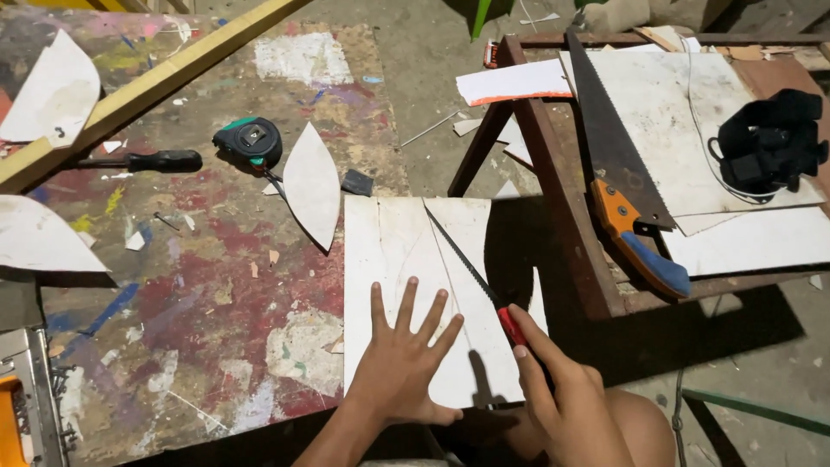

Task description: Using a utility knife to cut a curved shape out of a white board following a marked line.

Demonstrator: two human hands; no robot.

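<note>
My left hand (399,361) lies flat with fingers spread on a white board (389,251) that sticks out over the edge of the paint-stained worktable (199,294). My right hand (562,393) grips the red handle of a thin narrow-bladed saw (462,259). Its blade runs diagonally up and left across the board, along a cut line. My index finger stretches along the handle.
A leaf-shaped white offcut (313,186), a green-and-black tape measure (249,141) and a black-handled screwdriver (143,161) lie on the table. To the right, a brown frame holds white sheets, a large handsaw with an orange-blue handle (622,173) and a black strap bundle (769,143).
</note>
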